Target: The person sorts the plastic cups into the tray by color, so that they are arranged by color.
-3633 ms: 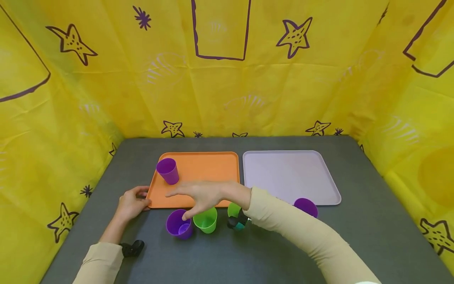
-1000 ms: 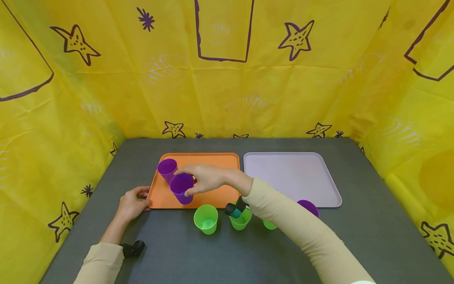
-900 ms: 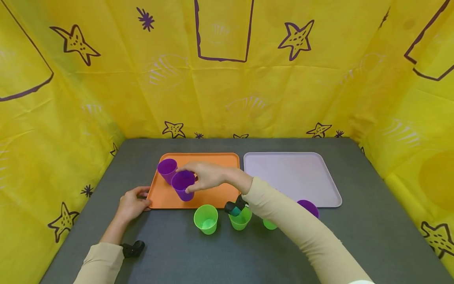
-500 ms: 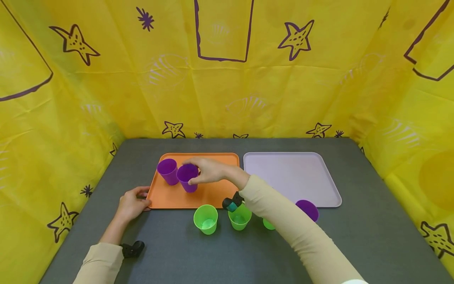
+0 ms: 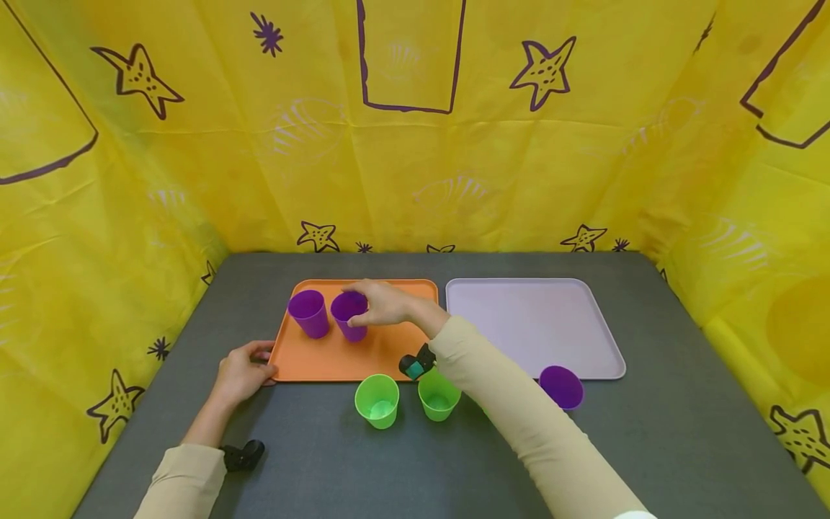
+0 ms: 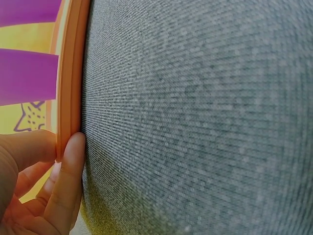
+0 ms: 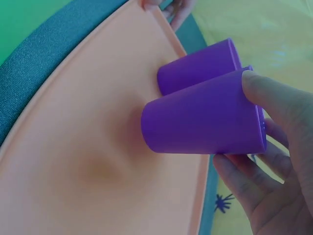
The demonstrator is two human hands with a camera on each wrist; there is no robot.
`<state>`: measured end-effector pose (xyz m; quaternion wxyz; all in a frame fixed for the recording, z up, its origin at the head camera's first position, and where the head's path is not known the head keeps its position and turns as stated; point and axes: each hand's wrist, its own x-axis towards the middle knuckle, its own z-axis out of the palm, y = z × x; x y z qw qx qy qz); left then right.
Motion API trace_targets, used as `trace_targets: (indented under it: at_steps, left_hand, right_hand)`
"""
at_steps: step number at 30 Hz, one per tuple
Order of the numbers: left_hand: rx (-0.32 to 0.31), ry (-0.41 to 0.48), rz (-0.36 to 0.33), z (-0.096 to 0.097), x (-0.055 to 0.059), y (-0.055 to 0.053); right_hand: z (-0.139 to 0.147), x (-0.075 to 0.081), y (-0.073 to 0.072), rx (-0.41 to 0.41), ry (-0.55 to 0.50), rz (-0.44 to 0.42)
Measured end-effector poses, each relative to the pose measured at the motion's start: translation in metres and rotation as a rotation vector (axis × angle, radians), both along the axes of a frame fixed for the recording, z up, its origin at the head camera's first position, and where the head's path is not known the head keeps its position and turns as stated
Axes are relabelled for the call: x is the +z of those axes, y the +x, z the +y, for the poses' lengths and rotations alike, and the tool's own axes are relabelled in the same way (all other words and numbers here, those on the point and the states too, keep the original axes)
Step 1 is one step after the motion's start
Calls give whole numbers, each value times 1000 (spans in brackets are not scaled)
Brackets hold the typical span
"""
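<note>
My right hand (image 5: 382, 303) grips a purple cup (image 5: 350, 331) near its rim, thumb on one side and fingers on the other. That cup is upright over the left half of the orange tray (image 5: 389, 360); whether its base touches the tray I cannot tell. Just left of it stands a second purple cup (image 5: 310, 317), and the two overlap in the right wrist view. At the tray's near left corner, my left hand (image 5: 238, 373) pinches the edge, with thumb and finger on either side of the orange rim (image 6: 71, 73) in the left wrist view.
Two green cups (image 5: 377, 404) stand on the dark grey table (image 5: 311, 476) before the orange tray. Another purple cup (image 5: 561, 388) sits partly behind my right sleeve (image 5: 506, 404). A pale lilac tray (image 5: 532, 324) lies to the right. Yellow patterned cloth (image 5: 402, 180) surrounds the table.
My right hand has taken the purple cup from the table in front and carried it onto the orange tray, then right and back, beside the other purple cup. My left hand stays put.
</note>
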<state>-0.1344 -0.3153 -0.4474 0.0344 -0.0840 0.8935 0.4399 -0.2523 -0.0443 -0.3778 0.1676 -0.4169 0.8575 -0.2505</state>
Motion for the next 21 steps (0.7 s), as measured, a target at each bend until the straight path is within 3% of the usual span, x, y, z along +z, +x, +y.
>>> trace_targets:
  at_steps: [21]
  left_hand:
    - [6, 12, 1, -1, -2, -1]
  right_hand:
    - [0, -15, -8, -84, 20, -27]
